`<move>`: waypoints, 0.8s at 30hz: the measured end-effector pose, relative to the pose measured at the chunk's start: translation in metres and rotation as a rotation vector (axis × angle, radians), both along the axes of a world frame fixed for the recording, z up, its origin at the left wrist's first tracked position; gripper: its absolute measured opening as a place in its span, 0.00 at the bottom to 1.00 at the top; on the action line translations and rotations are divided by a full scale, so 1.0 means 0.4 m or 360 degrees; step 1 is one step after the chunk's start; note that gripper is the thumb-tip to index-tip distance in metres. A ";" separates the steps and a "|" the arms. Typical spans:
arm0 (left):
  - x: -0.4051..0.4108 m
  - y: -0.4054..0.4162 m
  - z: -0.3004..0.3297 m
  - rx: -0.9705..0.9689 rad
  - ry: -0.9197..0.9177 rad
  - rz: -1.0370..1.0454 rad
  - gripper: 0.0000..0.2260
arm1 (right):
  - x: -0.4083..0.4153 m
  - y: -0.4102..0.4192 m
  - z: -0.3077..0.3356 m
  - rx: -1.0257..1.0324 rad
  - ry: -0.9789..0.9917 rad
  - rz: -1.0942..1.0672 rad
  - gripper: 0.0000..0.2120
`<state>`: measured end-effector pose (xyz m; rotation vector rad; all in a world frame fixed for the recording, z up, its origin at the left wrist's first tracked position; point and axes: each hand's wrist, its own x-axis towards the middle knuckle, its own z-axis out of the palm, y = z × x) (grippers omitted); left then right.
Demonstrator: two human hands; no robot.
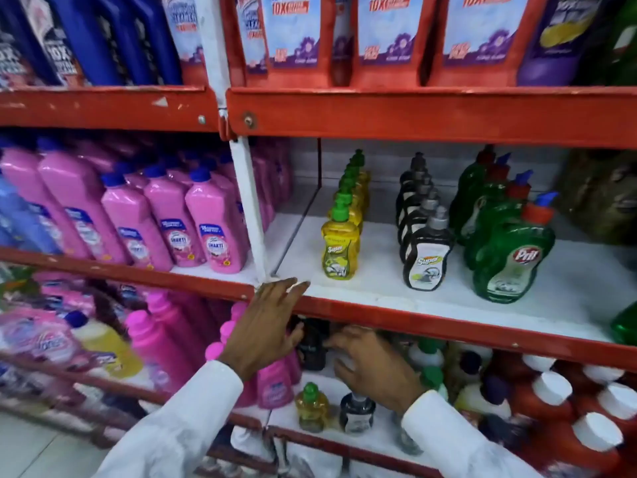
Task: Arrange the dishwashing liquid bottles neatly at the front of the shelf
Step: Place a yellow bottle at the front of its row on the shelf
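Looking down from the head camera, the middle shelf already seems mostly in order: a file of yellow dishwashing bottles, a file of black bottles and a file of green bottles each run from the back toward the front, labels facing out. None of the three lead bottles stands at the red lip, though; a strip of bare white board lies ahead of them, so pulling them forward may remain to be done.

The left hand is spread open, fingers extended, its tips resting by the shelf's front edge beside the white upright; it holds nothing.

The right hand reaches under that edge into the lower shelf, fingers curled near a dark bottle. Blur and shadow hide whether it has hold of anything, so I cannot tell.

On the lower shelf a small yellow bottle and a small dark bottle stand near the front, with a jumble of others behind. That level looks like the work outstanding.
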<state>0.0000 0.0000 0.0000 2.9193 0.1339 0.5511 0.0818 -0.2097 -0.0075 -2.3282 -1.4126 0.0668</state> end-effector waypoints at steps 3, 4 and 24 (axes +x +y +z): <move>-0.006 0.016 -0.017 0.0058 0.0099 -0.0042 0.34 | -0.024 0.046 -0.063 -0.0187 0.0250 0.0075 0.15; -0.011 0.018 -0.015 -0.0002 0.0125 -0.0037 0.34 | -0.033 0.065 -0.087 -0.0236 0.0292 0.0082 0.15; 0.002 0.021 -0.052 -0.0411 -0.0196 -0.0012 0.27 | -0.086 0.005 0.144 0.0576 0.0507 -0.0534 0.22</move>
